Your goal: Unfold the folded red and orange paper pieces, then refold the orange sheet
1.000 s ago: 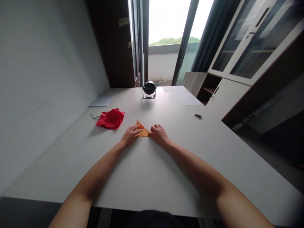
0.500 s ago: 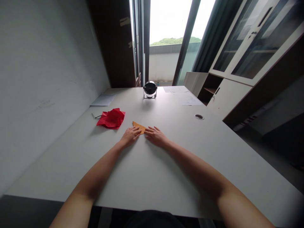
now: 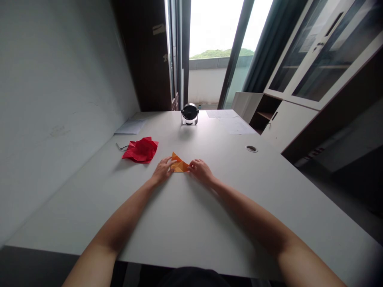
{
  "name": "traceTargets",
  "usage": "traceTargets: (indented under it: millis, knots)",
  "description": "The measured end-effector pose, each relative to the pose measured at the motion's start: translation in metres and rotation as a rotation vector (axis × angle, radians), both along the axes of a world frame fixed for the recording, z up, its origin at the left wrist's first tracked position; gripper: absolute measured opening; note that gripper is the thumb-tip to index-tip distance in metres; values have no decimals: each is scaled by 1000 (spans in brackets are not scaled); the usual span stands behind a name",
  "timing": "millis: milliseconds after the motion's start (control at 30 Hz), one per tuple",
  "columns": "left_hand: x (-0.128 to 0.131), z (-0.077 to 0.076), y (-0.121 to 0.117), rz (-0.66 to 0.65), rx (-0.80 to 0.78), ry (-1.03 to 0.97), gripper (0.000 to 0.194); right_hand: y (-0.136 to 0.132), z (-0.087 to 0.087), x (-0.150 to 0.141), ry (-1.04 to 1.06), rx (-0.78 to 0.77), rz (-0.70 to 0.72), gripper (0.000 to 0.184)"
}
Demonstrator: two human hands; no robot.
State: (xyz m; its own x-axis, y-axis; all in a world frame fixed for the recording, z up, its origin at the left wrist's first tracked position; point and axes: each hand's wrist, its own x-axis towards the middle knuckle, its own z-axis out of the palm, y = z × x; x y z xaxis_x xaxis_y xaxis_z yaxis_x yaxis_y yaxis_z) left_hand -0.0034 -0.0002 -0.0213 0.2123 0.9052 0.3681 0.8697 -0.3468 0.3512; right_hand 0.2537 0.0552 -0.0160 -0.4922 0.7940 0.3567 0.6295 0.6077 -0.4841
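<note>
A small folded orange paper (image 3: 179, 164) lies on the white table (image 3: 191, 223) between my two hands. My left hand (image 3: 162, 171) pinches its left edge, fingers curled onto the paper. My right hand (image 3: 201, 170) grips its right corner with bent fingers. The paper shows triangular folds and looks slightly raised off the table in the middle.
A crumpled red paper (image 3: 140, 150) lies to the left with a thin black cord beside it. A small round fan (image 3: 189, 114) stands at the far end. White sheets (image 3: 130, 126) lie at the back left and back right. A cable hole (image 3: 251, 148) sits to the right.
My right hand, which lay flat over the paper, has drawn back to its right corner and curled. More of the orange paper shows now, with a fold standing up.
</note>
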Motion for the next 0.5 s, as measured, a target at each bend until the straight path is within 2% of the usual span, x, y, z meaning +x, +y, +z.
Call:
traceTargets:
  millis: [67,167,267,367,433,500]
  knots:
    - [1,0,-1,81,-11,-27,64,-2,-1,-2,69,-92,0,8]
    - [2,1,-3,118,-50,-69,72,-4,0,-1,176,-204,24,8]
    - [3,4,-3,97,-96,-207,80,-6,4,2,246,-141,33,11]
    - [6,6,-1,63,-154,-493,90,-9,8,3,312,-55,48,12]
    - [8,6,0,6,-186,-675,87,-11,11,4,365,-32,73,12]
    - [10,7,1,-51,-215,-723,69,-13,12,4,412,-17,95,12]
